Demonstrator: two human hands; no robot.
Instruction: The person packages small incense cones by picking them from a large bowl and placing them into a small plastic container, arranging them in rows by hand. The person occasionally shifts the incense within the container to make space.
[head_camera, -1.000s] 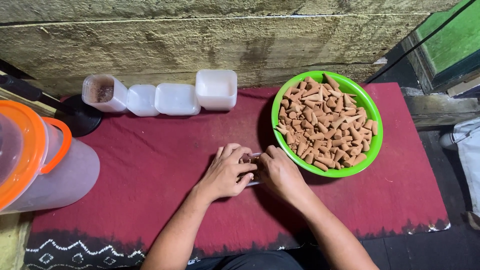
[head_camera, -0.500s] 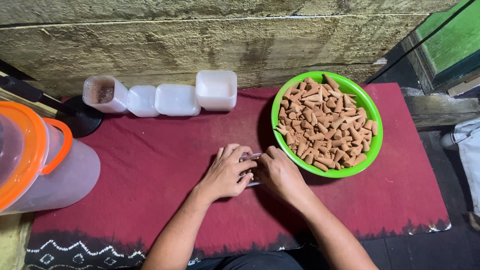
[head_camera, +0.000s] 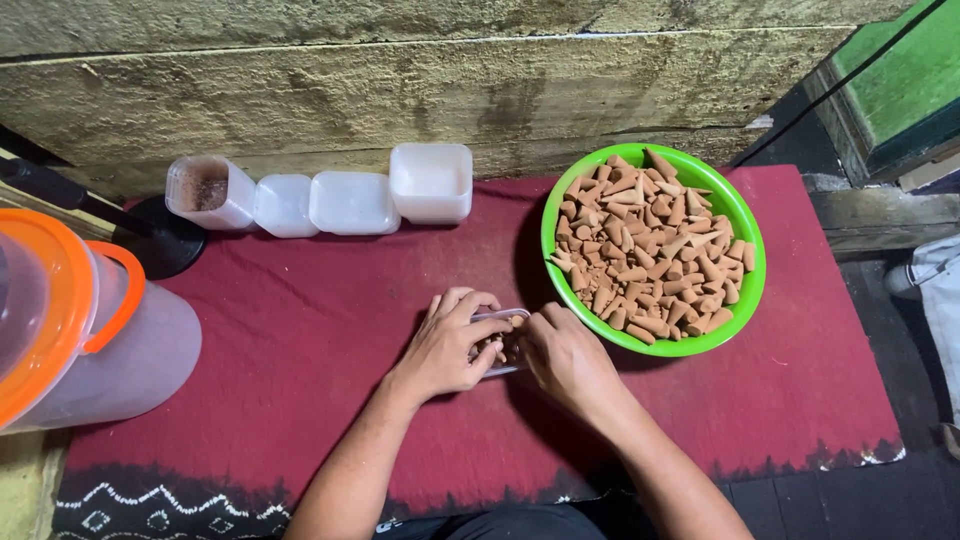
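Maroon cloth-covered surface (head_camera: 300, 360) carries everything; left hand (head_camera: 450, 345) is curled around a small clear plastic box (head_camera: 503, 340), fingers wrapped over its far edge and clamped on it, apparently to steady it; right hand (head_camera: 568, 358) rests against the box's right side, fingers bent in over its opening, seemingly settling brown cones inside; whether it pinches a cone I cannot tell; box sits flat between the two hands, partly hidden by them, a few brown pieces visible through its wall; just right of and beyond the right hand, a round bright green plastic bowl (head_camera: 560, 215) heaped with tan-brown incense cones (head_camera: 650, 250), close enough for easy reach; beyond the left hand, a row of small white square plastic containers (head_camera: 355, 200) along the rough wooden wall (head_camera: 400, 90), the leftmost holding brown residue; far left of the left hand, a translucent jug with orange lid and handle (head_camera: 70, 320), beside a black round base (head_camera: 165, 240).
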